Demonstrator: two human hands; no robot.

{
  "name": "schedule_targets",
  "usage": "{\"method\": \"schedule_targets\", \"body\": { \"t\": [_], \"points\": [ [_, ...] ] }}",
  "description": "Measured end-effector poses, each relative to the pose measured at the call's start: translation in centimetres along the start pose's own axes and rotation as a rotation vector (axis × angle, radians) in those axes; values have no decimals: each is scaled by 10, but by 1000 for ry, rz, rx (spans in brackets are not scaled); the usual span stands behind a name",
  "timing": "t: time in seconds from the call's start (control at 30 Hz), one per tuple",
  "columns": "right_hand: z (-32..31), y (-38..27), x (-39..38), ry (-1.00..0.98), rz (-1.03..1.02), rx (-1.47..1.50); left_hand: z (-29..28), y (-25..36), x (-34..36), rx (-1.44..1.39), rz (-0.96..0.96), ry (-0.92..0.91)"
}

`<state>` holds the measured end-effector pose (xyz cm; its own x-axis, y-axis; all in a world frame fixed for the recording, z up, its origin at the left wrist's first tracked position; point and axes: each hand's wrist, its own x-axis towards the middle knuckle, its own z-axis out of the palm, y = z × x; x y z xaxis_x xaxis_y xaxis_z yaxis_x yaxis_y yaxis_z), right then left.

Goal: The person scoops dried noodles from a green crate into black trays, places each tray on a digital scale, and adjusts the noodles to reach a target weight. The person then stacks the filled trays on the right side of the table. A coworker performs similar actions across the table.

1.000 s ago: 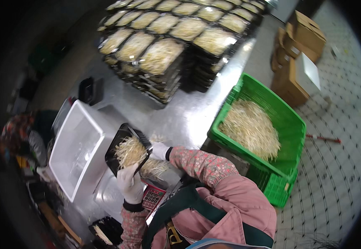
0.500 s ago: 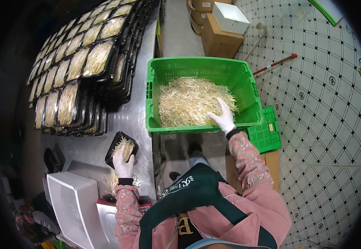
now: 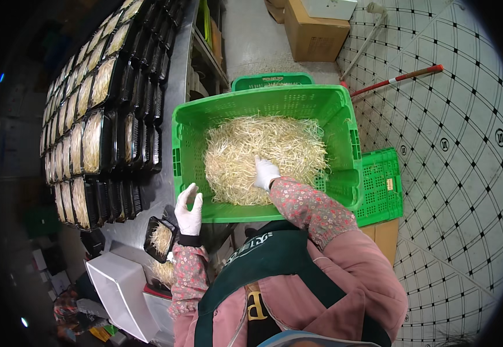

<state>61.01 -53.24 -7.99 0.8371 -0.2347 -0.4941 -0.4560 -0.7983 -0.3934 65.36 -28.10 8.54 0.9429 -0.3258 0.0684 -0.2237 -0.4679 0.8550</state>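
Note:
A big green plastic crate (image 3: 228, 215) holds a heap of pale bean sprouts (image 3: 245, 136). My right hand (image 3: 266, 175), in a white glove, presses into the middle of that heap; its fingertips are sunk among the sprouts, so its grip is hidden. By the crate's near left corner my left hand (image 3: 189, 214), also gloved, is raised open, thumb and fingers apart with nothing between them. Beside it, on the metal table, lies a small black tray (image 3: 149, 234) with some sprouts in it. Loose sprouts (image 3: 164, 273) lie just below that tray.
Tall stacks of filled black trays (image 3: 104, 144) cover the left of the metal table (image 3: 173, 98). A white box (image 3: 121, 295) stands at the near left, with another person (image 3: 78, 306) beyond. Another green crate (image 3: 381, 185) sits to the right; a cardboard box (image 3: 315, 37) is behind.
My left hand has left the black tray and moved toward the crate's corner. My right hand has moved left, down into the sprouts. The view has shifted and the crate appears nearer.

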Motion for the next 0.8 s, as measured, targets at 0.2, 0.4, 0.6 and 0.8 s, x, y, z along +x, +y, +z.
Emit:
{"method": "schedule_targets", "body": {
  "t": [0.2,0.4,0.6,0.8],
  "points": [
    [-116,36,-13,-106,-35,228,15,-8,-2,-41,-132,-56],
    [-182,40,-12,55,-135,143,44,-16,34,5,-172,-287],
    [-128,35,37,43,-142,-86,61,-139,43,124,-347,-475],
    [-72,-32,38,158,-171,-180,60,-116,40,-382,-791,-204]
  ]
}}
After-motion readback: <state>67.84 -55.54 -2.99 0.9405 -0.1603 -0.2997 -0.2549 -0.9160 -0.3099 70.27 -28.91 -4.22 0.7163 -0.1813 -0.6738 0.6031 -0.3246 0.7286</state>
